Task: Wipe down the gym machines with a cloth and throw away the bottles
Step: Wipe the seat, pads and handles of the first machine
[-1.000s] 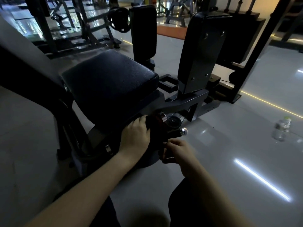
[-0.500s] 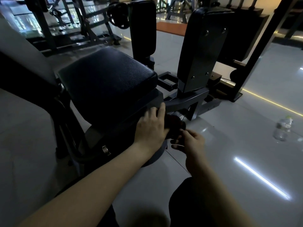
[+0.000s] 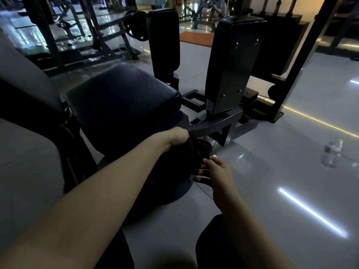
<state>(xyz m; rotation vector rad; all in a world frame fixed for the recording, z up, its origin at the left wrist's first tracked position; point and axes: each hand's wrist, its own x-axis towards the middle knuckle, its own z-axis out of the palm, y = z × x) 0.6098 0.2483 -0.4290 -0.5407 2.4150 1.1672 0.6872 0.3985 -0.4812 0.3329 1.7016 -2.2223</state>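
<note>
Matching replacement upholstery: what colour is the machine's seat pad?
Black seat pad, with a fine grained texture; head view.

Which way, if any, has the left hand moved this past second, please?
Yes: the left hand, gripping the cloth, has slid forward and right, closer under the seat's front corner.

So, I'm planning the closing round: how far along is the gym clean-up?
Done: nothing provable; the seat pad is too dim to judge as wiped. In hand: the left hand holds a dark cloth against the machine frame below the seat, with the right hand beside it. Left: a plastic bottle stands on the floor, not yet thrown away.
</note>
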